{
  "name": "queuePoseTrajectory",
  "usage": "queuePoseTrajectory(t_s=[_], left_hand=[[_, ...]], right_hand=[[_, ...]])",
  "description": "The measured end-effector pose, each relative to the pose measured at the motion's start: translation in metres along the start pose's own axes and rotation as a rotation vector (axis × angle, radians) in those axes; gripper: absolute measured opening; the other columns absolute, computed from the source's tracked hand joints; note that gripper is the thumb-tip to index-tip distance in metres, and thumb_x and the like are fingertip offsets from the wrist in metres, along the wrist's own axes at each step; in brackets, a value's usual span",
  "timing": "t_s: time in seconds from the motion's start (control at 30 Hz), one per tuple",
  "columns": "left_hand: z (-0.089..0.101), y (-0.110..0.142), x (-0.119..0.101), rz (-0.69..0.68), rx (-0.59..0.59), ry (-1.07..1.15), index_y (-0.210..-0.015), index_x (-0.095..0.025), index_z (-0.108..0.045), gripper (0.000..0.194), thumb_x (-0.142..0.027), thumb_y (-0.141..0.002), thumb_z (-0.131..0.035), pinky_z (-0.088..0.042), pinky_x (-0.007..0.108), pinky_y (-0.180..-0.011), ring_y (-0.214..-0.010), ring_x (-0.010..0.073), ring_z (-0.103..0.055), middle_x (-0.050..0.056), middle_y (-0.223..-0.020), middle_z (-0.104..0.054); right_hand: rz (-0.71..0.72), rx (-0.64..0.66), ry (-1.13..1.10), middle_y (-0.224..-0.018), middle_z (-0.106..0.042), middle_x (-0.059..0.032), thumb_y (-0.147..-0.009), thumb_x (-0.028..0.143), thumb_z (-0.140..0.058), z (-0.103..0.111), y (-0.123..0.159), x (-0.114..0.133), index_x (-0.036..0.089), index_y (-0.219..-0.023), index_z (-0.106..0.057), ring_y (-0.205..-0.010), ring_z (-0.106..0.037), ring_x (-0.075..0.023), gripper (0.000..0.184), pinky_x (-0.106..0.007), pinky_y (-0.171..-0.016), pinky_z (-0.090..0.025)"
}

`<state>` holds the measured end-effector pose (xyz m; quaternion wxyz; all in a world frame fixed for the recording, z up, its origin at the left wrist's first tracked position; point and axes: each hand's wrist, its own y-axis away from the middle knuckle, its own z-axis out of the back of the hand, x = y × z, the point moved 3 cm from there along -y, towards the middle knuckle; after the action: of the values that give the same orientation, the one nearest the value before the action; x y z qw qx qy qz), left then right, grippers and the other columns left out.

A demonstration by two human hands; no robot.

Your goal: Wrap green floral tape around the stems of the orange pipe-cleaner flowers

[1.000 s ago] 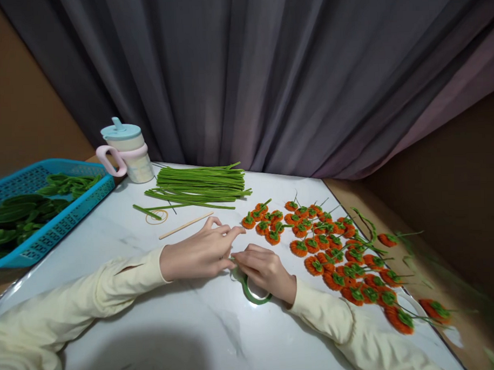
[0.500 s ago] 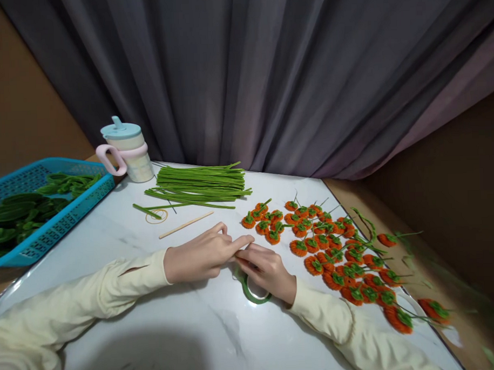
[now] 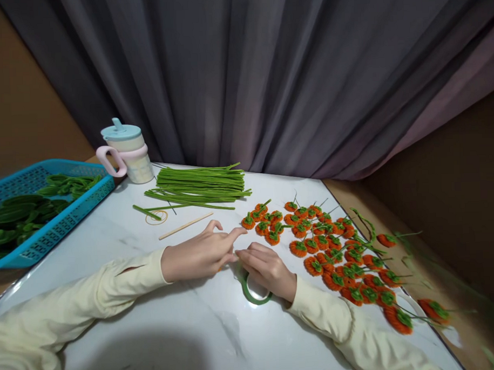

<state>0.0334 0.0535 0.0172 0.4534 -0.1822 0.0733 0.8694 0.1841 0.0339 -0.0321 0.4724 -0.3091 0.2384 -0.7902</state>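
Note:
Both hands meet at the middle of the white marble table (image 3: 111,249). My right hand (image 3: 266,270) lies curled over a roll of green floral tape (image 3: 251,294), which rests flat on the table. My left hand (image 3: 198,254) pinches with thumb and fingers right at the tape's edge, its index finger stretched out toward the right. What the left fingertips pinch is too small to make out. Just beyond the hands lie several orange pipe-cleaner pumpkins (image 3: 314,242) with green tops.
A bundle of green stems (image 3: 200,184) lies at the back, with a wooden stick (image 3: 186,225) and a rubber band (image 3: 156,216) nearby. A pastel lidded cup (image 3: 126,151) stands back left. A blue basket (image 3: 65,215) of green leaves sits at the left edge. Grey curtain behind.
The hands stay together at the tape roll; the left fingers have shifted slightly, the index finger lifting and pointing a little further back than half a second ago.

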Motion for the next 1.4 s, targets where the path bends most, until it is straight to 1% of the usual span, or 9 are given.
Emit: queuePoseTrajectory(t_s=[0.13, 0.3, 0.5, 0.7, 0.83, 1.0, 1.17, 1.3, 1.4], left_hand=[[0.002, 0.0, -0.003, -0.066, -0.096, -0.183, -0.132, -0.013, -0.02, 0.054, -0.017, -0.086, -0.049, -0.027, 0.041, -0.089, -0.087, 0.0229, -0.054, 0.007, -0.09, -0.062], [0.0, 0.001, -0.004, -0.184, -0.1, -0.262, -0.134, -0.013, -0.02, 0.062, 0.004, -0.075, -0.035, -0.03, 0.039, -0.087, -0.081, 0.0191, -0.055, 0.008, -0.09, -0.062], [-0.001, 0.001, -0.005, -0.187, -0.12, -0.239, -0.134, -0.01, -0.018, 0.071, 0.005, -0.067, -0.034, -0.026, 0.043, -0.09, -0.08, 0.0184, -0.055, 0.008, -0.09, -0.063], [-0.002, 0.002, 0.004, 0.054, -0.114, 0.087, -0.123, -0.018, -0.032, 0.054, 0.0, -0.072, -0.039, -0.027, 0.038, -0.089, -0.071, 0.0158, -0.052, -0.005, -0.066, -0.062], [-0.009, 0.001, 0.012, 0.122, -0.027, 0.168, -0.118, -0.02, -0.036, 0.048, -0.001, -0.073, -0.041, -0.027, 0.037, -0.089, -0.077, 0.0172, -0.053, -0.007, -0.059, -0.061], [-0.005, 0.005, 0.003, 0.032, -0.022, -0.013, -0.126, -0.016, -0.029, 0.04, -0.013, -0.087, -0.039, -0.015, 0.047, -0.098, -0.079, 0.0167, -0.057, -0.001, -0.078, -0.063], [0.002, 0.006, -0.008, -0.037, -0.072, -0.131, -0.123, -0.015, -0.032, 0.041, -0.007, -0.082, -0.039, -0.016, 0.048, -0.098, -0.082, 0.0191, -0.059, 0.003, -0.083, -0.062], [0.001, 0.004, -0.01, -0.063, -0.048, -0.165, -0.125, -0.01, -0.028, 0.06, 0.003, -0.067, -0.037, -0.018, 0.048, -0.098, -0.075, 0.0183, -0.059, 0.001, -0.072, -0.059], [-0.002, 0.004, -0.009, -0.055, -0.009, -0.145, -0.122, -0.011, -0.03, 0.06, 0.003, -0.065, -0.037, -0.02, 0.047, -0.098, -0.066, 0.0158, -0.057, -0.003, -0.065, -0.055]], right_hand=[[-0.111, -0.037, -0.089, -0.065, -0.056, -0.0031, -0.09, 0.015, -0.045, -0.001, -0.001, -0.002, 0.015, -0.091, -0.056, -0.062, -0.05, -0.0135, 0.011, -0.023, -0.056, -0.044], [-0.128, 0.001, -0.129, -0.071, -0.058, -0.0043, -0.09, 0.015, -0.043, -0.003, -0.002, -0.003, 0.017, -0.09, -0.055, -0.071, -0.055, -0.0154, 0.011, -0.026, -0.064, -0.049], [-0.177, 0.015, -0.126, -0.084, -0.06, -0.0073, -0.09, 0.016, -0.042, -0.009, 0.004, -0.007, 0.017, -0.107, -0.041, -0.077, -0.059, -0.0168, 0.017, -0.028, -0.068, -0.051], [0.098, 0.043, 0.115, -0.065, -0.05, -0.0022, -0.09, 0.009, -0.037, -0.004, -0.002, 0.004, 0.013, -0.099, -0.044, -0.059, -0.047, -0.0145, 0.012, -0.024, -0.052, -0.042], [0.285, 0.088, 0.24, -0.068, -0.052, -0.006, -0.088, 0.004, -0.035, -0.005, 0.0, 0.01, 0.007, -0.102, -0.047, -0.063, -0.045, -0.0163, 0.019, -0.027, -0.055, -0.041], [0.047, 0.104, 0.132, -0.064, -0.047, -0.003, -0.092, 0.011, -0.032, -0.007, 0.001, 0.002, 0.012, -0.086, -0.051, -0.059, -0.043, -0.0142, 0.019, -0.024, -0.053, -0.04], [-0.083, 0.117, 0.04, -0.065, -0.05, -0.0027, -0.094, 0.02, -0.035, -0.008, 0.0, -0.001, 0.014, -0.084, -0.051, -0.062, -0.046, -0.0137, 0.02, -0.023, -0.056, -0.042], [0.062, 0.154, 0.135, -0.067, -0.05, -0.004, -0.092, 0.012, -0.034, -0.008, 0.0, 0.002, 0.012, -0.089, -0.051, -0.062, -0.044, -0.0149, 0.018, -0.024, -0.057, -0.041], [0.244, 0.101, 0.208, -0.067, -0.05, -0.0056, -0.089, 0.006, -0.034, -0.006, -0.001, 0.008, 0.009, -0.093, -0.05, -0.063, -0.043, -0.0163, 0.017, -0.028, -0.058, -0.04]])
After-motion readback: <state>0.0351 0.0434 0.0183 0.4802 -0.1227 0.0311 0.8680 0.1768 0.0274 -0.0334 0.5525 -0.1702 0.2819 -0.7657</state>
